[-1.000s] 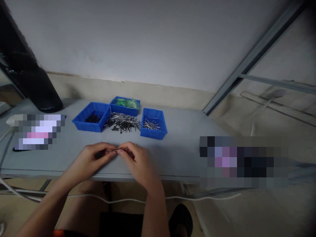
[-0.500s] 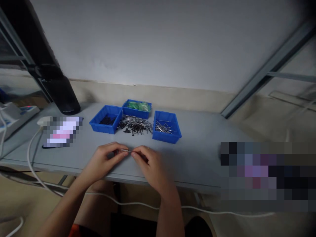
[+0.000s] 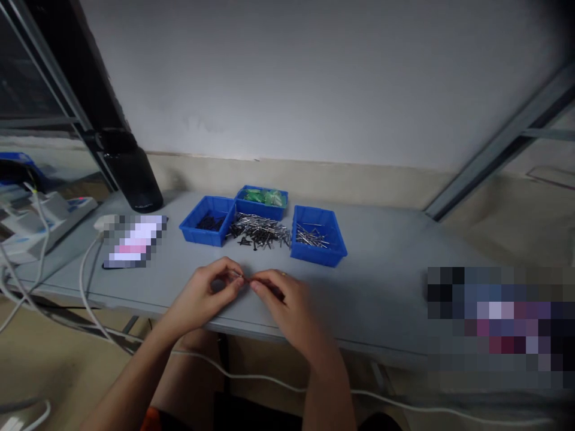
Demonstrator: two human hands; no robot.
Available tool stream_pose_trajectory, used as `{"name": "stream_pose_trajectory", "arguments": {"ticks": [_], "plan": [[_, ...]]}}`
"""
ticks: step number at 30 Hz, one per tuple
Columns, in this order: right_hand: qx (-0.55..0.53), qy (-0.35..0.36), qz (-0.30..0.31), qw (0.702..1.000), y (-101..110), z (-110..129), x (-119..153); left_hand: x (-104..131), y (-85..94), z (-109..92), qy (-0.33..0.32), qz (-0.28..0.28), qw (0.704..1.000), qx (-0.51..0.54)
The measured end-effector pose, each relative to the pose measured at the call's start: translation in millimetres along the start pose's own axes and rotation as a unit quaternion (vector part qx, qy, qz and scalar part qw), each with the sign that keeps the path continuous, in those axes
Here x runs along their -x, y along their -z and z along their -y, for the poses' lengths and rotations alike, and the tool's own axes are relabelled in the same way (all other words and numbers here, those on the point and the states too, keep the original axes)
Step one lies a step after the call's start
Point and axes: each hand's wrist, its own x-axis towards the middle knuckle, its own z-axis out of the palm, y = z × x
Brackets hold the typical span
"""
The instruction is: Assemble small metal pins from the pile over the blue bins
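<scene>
Both hands meet above the front of the grey table. My left hand (image 3: 210,294) is pinched on a thin metal piece (image 3: 237,274), partly hidden by the fingers. The fingertips of my right hand (image 3: 283,299) are pressed together at its other end; what they grip is too small to make out. Behind the hands lies a loose pile of silver and black screws (image 3: 258,230). A blue bin with dark screws (image 3: 202,237) stands left of the pile, a blue bin with silver screws (image 3: 320,254) to its right, and a blue bin with green bags (image 3: 258,209) behind it.
A phone (image 3: 137,236), blurred out, lies on the table (image 3: 381,287) at the left, beside a white plug and cable. Farther back are a black bottle (image 3: 137,179) and a power strip (image 3: 67,218). Something pixelated is at the right edge. A white cable crosses below the table.
The whole view has shifted, so the table and bins appear farther right. The hands remain together, and less of the thin metal piece shows between the fingertips.
</scene>
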Motion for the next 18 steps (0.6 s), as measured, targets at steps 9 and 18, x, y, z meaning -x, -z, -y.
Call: {"name": "stream_pose_trajectory", "arguments": {"ticks": [9, 18], "plan": [[-0.050, -0.014, 0.000, 0.999, 0.7, 0.6, 0.5, -3.1, -1.0, -1.2, -0.012, 0.036, 0.999, -0.018], [-0.035, 0.006, -0.005, 0.999, 2.5, 3.4, -0.4, -5.9, -1.0, 2.3, -0.010, 0.081, 0.996, -0.024]]}}
